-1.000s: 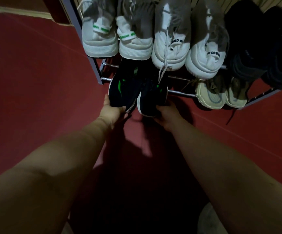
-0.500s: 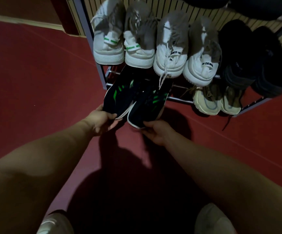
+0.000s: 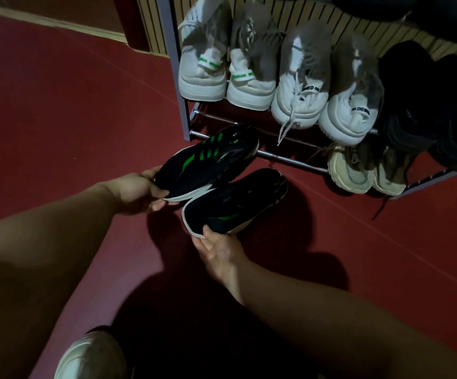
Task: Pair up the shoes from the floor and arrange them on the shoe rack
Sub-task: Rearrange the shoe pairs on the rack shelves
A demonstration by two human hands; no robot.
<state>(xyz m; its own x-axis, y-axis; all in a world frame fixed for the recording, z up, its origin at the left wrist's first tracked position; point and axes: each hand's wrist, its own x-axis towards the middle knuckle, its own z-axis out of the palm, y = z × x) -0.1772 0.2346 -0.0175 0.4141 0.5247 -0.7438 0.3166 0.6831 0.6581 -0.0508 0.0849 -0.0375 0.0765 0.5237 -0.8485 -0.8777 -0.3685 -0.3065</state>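
My left hand (image 3: 137,194) grips the heel of a black shoe with green stripes (image 3: 208,162), tilted toe-first toward the lowest bars of the metal shoe rack (image 3: 176,86). My right hand (image 3: 217,247) holds the heel of the matching black and green shoe (image 3: 235,203), which hangs just in front of the rack above the red floor. Both shoes are outside the rack. On the shelf above stand a pair of white shoes with green tabs (image 3: 226,69) and a pair of white lace-up shoes (image 3: 326,94).
A beige pair (image 3: 367,170) sits at the right of the lowest shelf, and dark shoes (image 3: 427,105) fill the right of the shelf above. A slatted wall runs behind the rack. My own white shoe (image 3: 90,356) shows at the bottom edge.
Both black and green shoes have come back out of the lowest shelf toward me and now hang slanted in front of the rack. The view has pulled back and down.
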